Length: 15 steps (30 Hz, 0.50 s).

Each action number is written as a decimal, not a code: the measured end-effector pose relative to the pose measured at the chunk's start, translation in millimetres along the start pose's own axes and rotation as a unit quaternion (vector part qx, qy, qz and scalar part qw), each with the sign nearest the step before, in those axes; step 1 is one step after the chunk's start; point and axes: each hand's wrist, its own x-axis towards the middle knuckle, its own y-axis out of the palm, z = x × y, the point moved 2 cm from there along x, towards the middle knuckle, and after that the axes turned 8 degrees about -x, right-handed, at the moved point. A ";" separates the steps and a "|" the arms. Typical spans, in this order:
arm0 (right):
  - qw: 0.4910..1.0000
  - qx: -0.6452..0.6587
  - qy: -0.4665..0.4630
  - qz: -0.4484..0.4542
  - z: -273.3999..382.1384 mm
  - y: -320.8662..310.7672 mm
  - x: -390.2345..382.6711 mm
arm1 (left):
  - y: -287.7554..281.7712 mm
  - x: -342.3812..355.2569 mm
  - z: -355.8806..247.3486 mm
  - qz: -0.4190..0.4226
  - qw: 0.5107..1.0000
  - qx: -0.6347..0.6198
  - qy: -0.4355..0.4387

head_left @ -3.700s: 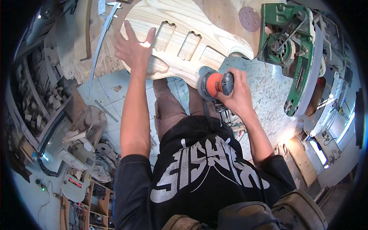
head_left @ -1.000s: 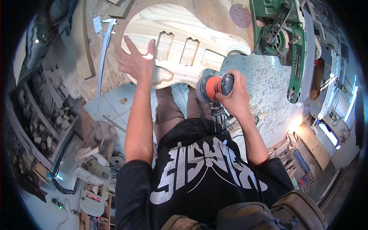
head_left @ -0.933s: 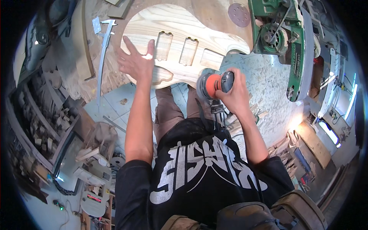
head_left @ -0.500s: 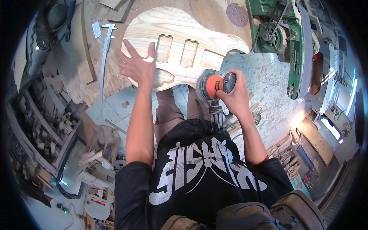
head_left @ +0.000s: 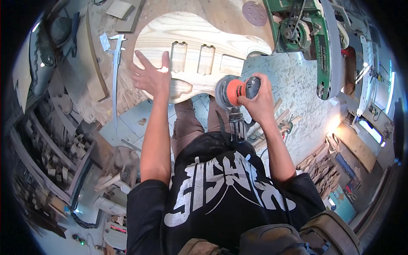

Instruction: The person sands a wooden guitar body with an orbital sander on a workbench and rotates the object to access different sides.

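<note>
A pale wooden guitar body [head_left: 199, 40] with three rectangular cut-outs lies flat on the workbench ahead of me. My left hand [head_left: 149, 76] presses flat on its near left part, fingers spread. My right hand [head_left: 258, 97] grips an orange and grey orbital sander [head_left: 233, 90], whose round pad meets the near edge of the body, just right of the lower horn. The sander's cord hangs down toward my black shirt.
A metal caliper [head_left: 115, 72] lies on the bench left of the body, beside wooden offcuts [head_left: 91, 63]. A round sanding disc [head_left: 254, 7] sits at the back. A green machine [head_left: 304, 36] stands to the right. Shelves of wood scraps [head_left: 55, 157] run along the left.
The sander has stayed at the near edge of the body with small shifts. My left hand keeps pressing on the wood, a little lower on it than 3.7 s ago.
</note>
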 end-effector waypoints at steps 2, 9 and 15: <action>1.000 0.000 0.003 0.001 -1.8 1.6 -1.4 | -1.2 -0.3 0.0 0.007 1.000 -0.002 -0.002; 1.000 0.014 -0.002 -0.028 -10.3 3.6 -3.5 | -3.5 0.8 -3.0 0.026 0.999 0.013 -0.018; 0.999 0.020 0.008 -0.038 -7.3 2.9 -5.4 | -3.4 0.8 -2.7 0.028 0.999 0.018 -0.018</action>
